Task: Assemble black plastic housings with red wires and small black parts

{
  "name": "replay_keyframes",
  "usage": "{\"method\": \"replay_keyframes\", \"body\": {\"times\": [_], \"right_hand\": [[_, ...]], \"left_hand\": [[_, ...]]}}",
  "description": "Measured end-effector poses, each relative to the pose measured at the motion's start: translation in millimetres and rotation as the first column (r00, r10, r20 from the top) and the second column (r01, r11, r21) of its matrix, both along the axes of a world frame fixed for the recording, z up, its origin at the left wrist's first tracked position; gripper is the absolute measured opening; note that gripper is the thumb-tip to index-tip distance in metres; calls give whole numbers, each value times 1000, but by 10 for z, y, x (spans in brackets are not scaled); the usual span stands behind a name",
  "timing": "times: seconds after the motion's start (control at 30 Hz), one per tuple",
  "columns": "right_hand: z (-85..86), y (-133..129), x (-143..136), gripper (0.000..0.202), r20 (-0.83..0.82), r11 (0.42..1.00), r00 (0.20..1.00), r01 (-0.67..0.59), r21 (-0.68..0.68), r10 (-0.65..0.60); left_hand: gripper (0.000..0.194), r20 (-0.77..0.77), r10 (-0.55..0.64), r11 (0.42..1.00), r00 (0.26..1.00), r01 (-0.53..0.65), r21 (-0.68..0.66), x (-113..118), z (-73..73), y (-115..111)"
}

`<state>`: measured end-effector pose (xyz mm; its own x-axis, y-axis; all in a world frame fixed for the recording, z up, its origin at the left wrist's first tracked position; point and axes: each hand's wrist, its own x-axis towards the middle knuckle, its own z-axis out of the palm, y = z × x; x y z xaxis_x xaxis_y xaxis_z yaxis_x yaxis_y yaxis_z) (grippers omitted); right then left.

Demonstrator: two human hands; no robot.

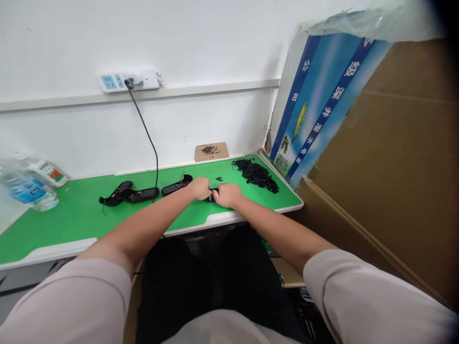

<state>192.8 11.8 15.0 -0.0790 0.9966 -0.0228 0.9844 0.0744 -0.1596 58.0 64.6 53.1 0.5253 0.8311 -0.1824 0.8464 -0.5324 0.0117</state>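
- At centre frame: left hand [201, 188] and right hand [228, 195], both curled tight, gripped one black part [211, 198].
- Step, seemingly: two-handed handling; next move called for steady hold.

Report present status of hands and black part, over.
Left hand, right hand: both on black part. Part mostly covered. Black pile apart, to right, seemingly not blocking.

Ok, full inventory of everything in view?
Table: one, green, against wall
Wall: one, white, behind
Loose cases: several, black, mid-table
Held case: one, black, front middle
Small pieces: many, black, table right
Cardboard scrap: one, brown, back edge
Bottles: two, clear/white, left
Power strip: one, white, wall
Cord: one, black, from strip
Big cardboard: unclear count, brown/blue, right
Trousers: one pair, black, below
Sleeves: two, pale, sides
Left fingers, right fingers: bare, on held case
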Motion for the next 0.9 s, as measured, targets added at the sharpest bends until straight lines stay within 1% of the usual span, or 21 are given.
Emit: {"method": "replay_keyframes", "body": {"times": [0.4,0.67,0.73,0.9], "right_hand": [[-31,16,-5,53,-12,1000,1000,8,7,-8],[-50,29,-4,53,-19,1000,1000,-3,20,3],[-47,38,-10,53,-20,1000,1000,-13,26,13],[-42,68,3,50,-24,998,999,-40,39,41]], "left_hand": [[22,-4,-14,1000,1000,14,-20,8,27,9],[24,-31,-21,1000,999,20,-20,9,1,42],[23,-37,-26,999,999,25,-40,2,12,61],[22,-56,-21,990,998,13,-142,-14,57,91]]}}
